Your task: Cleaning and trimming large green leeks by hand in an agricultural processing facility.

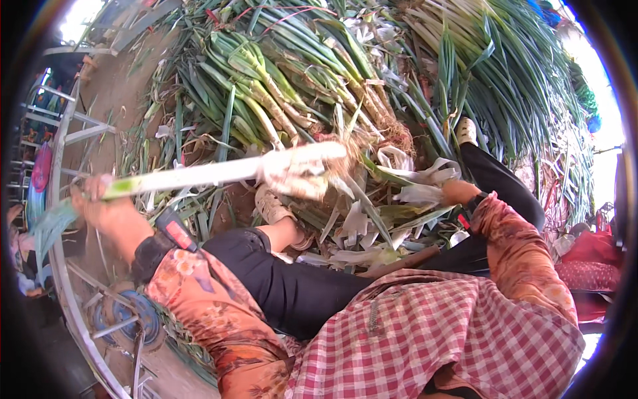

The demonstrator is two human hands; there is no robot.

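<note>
My left hand (pixel 105 194) is closed around the green part of a large green onion (pixel 193 175), whose leaves (pixel 56 223) hang down past the wrist. Its long white stalk reaches rightward across the middle, ending in a blurred root end with brown roots (pixel 342 158) and pale loose skin hanging below. My right hand (pixel 460 191) is low at the right, closed on strips of peeled pale outer leaf (pixel 425 178). The fingertips of that hand are partly hidden by the strips.
Bundles of green onions (pixel 266 86) lie ahead, with a larger pile (pixel 505 73) at the far right. Peeled leaves (pixel 359 229) litter the ground between my legs. A metal-framed cart (pixel 63 153) with a blue wheel (pixel 126 319) stands at my left. Red bags (pixel 588 263) sit at the right.
</note>
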